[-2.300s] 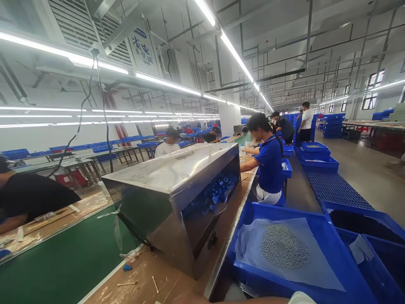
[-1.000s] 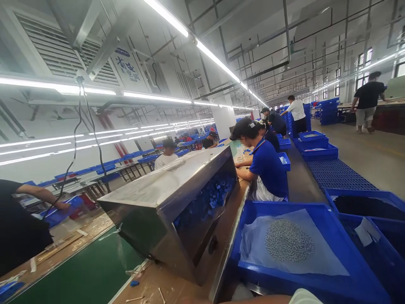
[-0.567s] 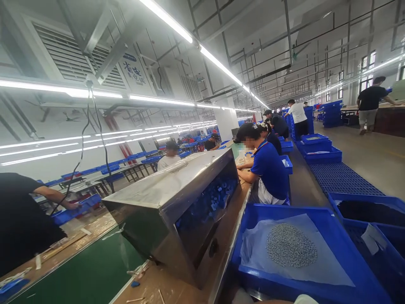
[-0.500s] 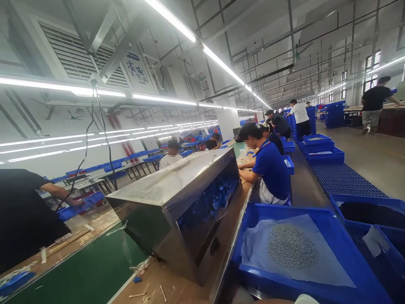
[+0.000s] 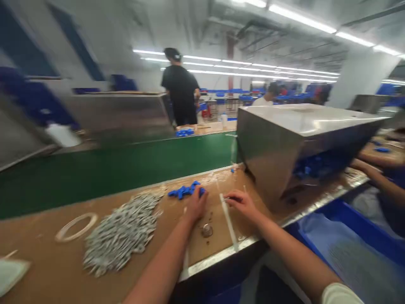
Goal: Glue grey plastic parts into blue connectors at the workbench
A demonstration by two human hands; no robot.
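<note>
- Brown table (image 5: 47, 270) seen along a green belt (image 5: 120, 164); lit factory room behind, somewhat blurred.
- Small pile of blue parts (image 5: 182, 192): located on the table near its belt side, spread mainly sideways, just left of the left hand (image 5: 196, 204). The left hand is placed much nearer to it than the right.
- Left hand: fingers curled narrowly at the pile's right end, a blue part touched; whether it is gripped cannot be told.
- Right hand (image 5: 242, 202): thumb and fingers brought close together, a small dark piece (image 5: 225, 199) seen at the tips; grip not resolved owing to blur.
- White strip (image 5: 228, 221): laid lengthwise from beside the right fingertips towards the table's near edge.
- Round metallic item (image 5: 207, 230): positioned between the forearms, nearer the wearer than the hands.
- Grey parts (image 5: 125, 232): heaped left of the left forearm, pale ring (image 5: 76, 227) beside them.
- Metal box (image 5: 272, 152): stood beyond the right hand, to its right.
</note>
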